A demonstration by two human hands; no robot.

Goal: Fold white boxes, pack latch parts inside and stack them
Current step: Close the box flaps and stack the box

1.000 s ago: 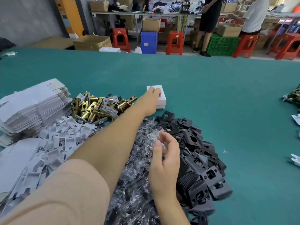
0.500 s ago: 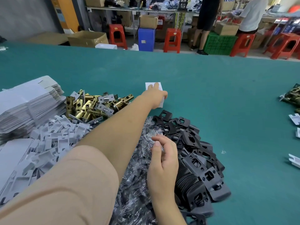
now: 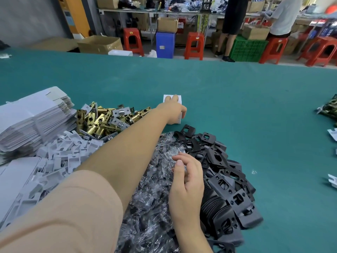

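A small folded white box (image 3: 178, 99) stands on the green table (image 3: 246, 110), beyond the parts piles. My left hand (image 3: 172, 111) reaches far forward and grips it, fingers over the top and thumb on its right side. My right hand (image 3: 187, 183) hovers close to me over a heap of clear plastic bags (image 3: 153, 179), fingers curled, thumb and forefinger pinching a bag. Brass latch bolts (image 3: 102, 121) lie in a pile left of my arm. Black strike plates (image 3: 222, 176) are heaped to the right.
A stack of flat white box blanks (image 3: 32, 115) sits at the far left, with white card inserts (image 3: 60, 157) in front of it. More parts (image 3: 330, 108) lie at the right edge. Beyond the table are stools, cartons and two people.
My left hand has closed further over the white box and covers more of it. My right hand's fingers have curled in over the plastic bags.
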